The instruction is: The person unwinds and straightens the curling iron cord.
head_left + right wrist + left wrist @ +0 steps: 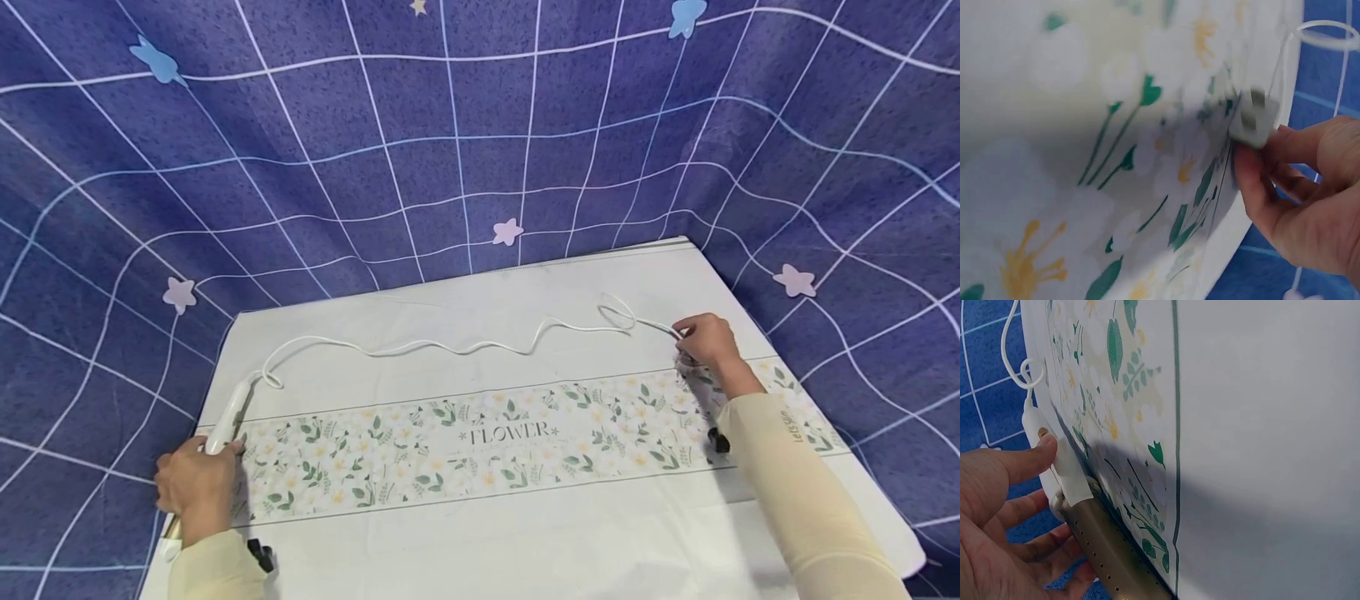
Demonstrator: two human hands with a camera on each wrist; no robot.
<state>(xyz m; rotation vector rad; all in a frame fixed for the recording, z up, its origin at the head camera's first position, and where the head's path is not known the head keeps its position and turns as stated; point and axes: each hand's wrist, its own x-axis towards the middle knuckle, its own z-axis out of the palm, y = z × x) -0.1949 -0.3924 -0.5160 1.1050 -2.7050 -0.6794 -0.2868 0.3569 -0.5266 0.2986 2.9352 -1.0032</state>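
Observation:
A white hair iron [227,417] with a bronze, hole-dotted barrel [1110,550] lies along the left edge of the table. My left hand [197,482] grips it near where handle and barrel meet; in the left wrist view the thumb lies on the white handle [1063,453], with the fingers on the far side. From the handle's end, a thin white cord [420,343] runs in waves and loops across to the right. There my right hand [707,340] pinches the two-pin plug [1252,119] between thumb and fingers, close over the cloth.
Under everything lies a white tablecloth [480,550] with a floral band [390,467] lettered "FLOWER". A blue gridded curtain [480,167] with stars hangs behind the table and on both sides. A dark band [260,554] shows at the left sleeve.

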